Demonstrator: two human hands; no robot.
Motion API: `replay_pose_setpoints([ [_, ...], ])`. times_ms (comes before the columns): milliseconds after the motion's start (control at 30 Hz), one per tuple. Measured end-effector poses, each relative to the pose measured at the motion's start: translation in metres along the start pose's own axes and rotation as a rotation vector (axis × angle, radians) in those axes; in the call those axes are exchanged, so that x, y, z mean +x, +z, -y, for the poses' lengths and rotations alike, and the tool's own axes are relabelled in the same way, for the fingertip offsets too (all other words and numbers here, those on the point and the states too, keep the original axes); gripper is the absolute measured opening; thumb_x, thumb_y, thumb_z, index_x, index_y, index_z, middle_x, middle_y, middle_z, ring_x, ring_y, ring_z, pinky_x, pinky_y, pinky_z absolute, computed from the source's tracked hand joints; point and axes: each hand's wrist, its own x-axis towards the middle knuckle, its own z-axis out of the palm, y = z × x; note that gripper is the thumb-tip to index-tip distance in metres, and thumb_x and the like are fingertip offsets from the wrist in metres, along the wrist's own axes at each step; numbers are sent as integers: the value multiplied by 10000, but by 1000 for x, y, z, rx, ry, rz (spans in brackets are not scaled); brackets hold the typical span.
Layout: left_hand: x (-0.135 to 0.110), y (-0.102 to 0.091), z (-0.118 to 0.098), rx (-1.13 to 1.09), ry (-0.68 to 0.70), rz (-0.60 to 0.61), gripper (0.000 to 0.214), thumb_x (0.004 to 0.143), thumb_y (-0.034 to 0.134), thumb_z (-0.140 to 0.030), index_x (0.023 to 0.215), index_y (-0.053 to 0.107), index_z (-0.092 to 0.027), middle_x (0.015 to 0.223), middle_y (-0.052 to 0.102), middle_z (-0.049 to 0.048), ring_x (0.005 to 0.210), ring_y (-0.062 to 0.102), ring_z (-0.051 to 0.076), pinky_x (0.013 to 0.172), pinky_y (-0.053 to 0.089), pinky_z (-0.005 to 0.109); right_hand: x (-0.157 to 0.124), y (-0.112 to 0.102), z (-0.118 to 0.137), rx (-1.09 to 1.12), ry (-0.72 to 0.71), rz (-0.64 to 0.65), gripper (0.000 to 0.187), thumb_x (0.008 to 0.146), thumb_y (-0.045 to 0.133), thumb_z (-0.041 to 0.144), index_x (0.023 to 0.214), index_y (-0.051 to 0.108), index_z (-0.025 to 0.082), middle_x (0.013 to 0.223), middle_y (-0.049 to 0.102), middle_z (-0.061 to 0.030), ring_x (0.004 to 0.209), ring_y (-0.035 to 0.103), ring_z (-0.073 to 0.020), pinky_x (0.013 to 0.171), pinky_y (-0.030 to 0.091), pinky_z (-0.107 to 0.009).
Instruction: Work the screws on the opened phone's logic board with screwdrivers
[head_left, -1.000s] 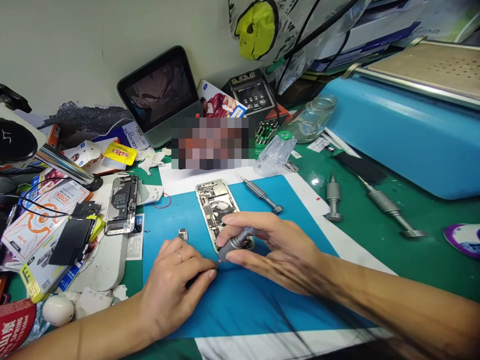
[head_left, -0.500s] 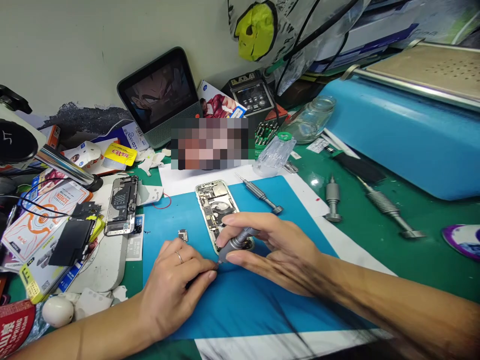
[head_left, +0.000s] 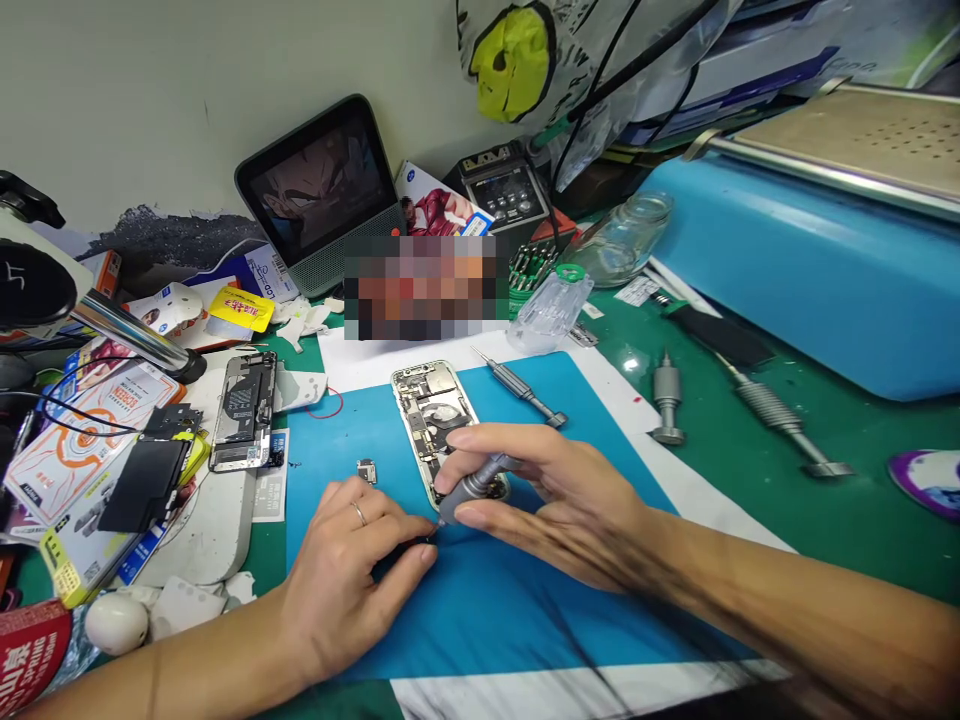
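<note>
My right hand (head_left: 555, 500) grips a grey screwdriver (head_left: 480, 482), its tip pointing down and left. The fingers of my left hand (head_left: 352, 580) are closed close by that tip. Something small and dark shows between thumb and forefinger, too hidden to name. Just beyond the screwdriver lies an opened phone housing (head_left: 435, 415) with a pale frame and bare inner parts, its near end partly covered by my right hand. A small metal phone part (head_left: 366, 471) rests on the blue mat (head_left: 465, 620) above my left knuckles.
Another grey screwdriver (head_left: 517, 385) lies on the mat, with more drivers (head_left: 667, 400) to the right. At left, a dismantled phone screen (head_left: 245, 410) sits among boxes. Behind stand a tablet-like display (head_left: 322, 180), a clear plastic container (head_left: 551, 308) and a glass jar (head_left: 630, 235).
My left thumb has dropped slightly away from the forefinger, showing more of the dark thing between them. The screwdriver and right hand have barely shifted.
</note>
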Motion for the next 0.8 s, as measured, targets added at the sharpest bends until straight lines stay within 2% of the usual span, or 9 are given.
replay_pose_setpoints([
  [367, -2, -1, -4, 10, -69, 38, 110, 953, 582, -227, 1059, 555, -219, 969, 647, 29, 897, 566, 212, 794, 384, 368, 1, -1, -1, 18, -11, -90, 545, 936, 630, 190, 1408, 420, 364, 947, 696, -1, 793, 710, -165, 712, 629, -290],
  [500, -4, 0, -5, 73, -27, 58, 147, 946, 568, -231, 1085, 526, -209, 1005, 638, 48, 893, 560, 221, 786, 399, 374, 3, -4, -2, 19, -15, -152, 528, 923, 655, 193, 1368, 422, 356, 900, 689, -6, 771, 716, -178, 690, 630, -307],
  [667, -3, 0, -4, 148, 52, 113, 266, 957, 549, -247, 1215, 534, -185, 1091, 635, 89, 953, 567, 247, 826, 427, 406, 5, -6, -4, -16, -7, -264, 442, 905, 684, 179, 1285, 485, 285, 924, 653, -7, 841, 712, -162, 756, 636, -303],
  [800, -2, 0, -4, 163, 84, 136, 347, 958, 552, -241, 1296, 512, -175, 1138, 621, 104, 987, 558, 255, 849, 427, 421, 5, -6, -8, -22, 38, -253, 431, 912, 674, 196, 1293, 495, 288, 935, 661, -24, 850, 708, -178, 765, 641, -324],
])
